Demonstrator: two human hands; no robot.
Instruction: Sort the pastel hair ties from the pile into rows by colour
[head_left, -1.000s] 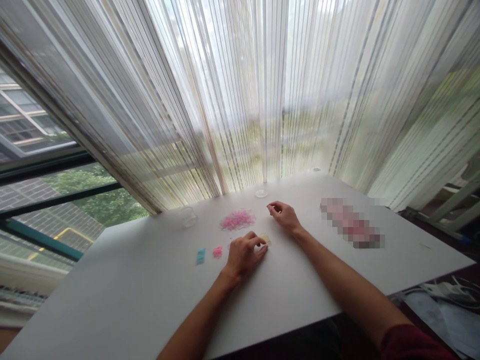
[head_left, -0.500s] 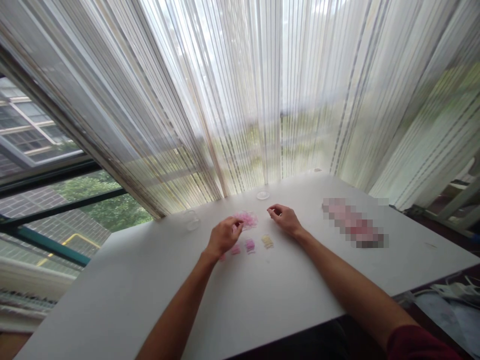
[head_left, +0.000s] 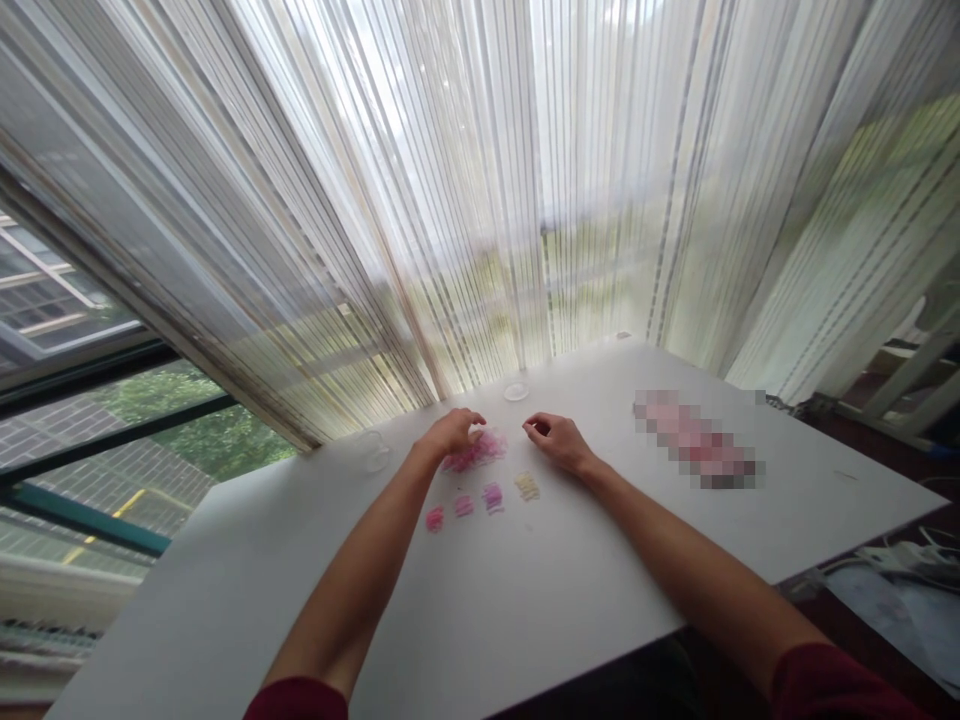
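Observation:
A loose pile of small pink pieces (head_left: 486, 452), too small to name, lies on the white table (head_left: 480, 610). Just over its left side is my left hand (head_left: 452, 432), thumb and fingers apart, with nothing visible between them. Right of the pile, my right hand (head_left: 559, 442) has its fingertips pinched together; what they hold, if anything, cannot be made out. Nearer to me sit small sorted groups in a row: a red group (head_left: 435, 518), a pink group (head_left: 464, 505), a purple group (head_left: 492, 498) and a pale yellow group (head_left: 527, 487).
A clear round lid or dish (head_left: 516, 392) lies behind the pile. Another clear container (head_left: 375, 455) stands left of my left hand. A pixelated pink object (head_left: 697, 440) lies to the right. Striped sheer curtains (head_left: 480, 220) hang along the table's far edge.
My left hand has moved up and its fingers have spread, uncovering the red group. The right hand keeps its pinch beside the pile. The whole view has shifted slightly.

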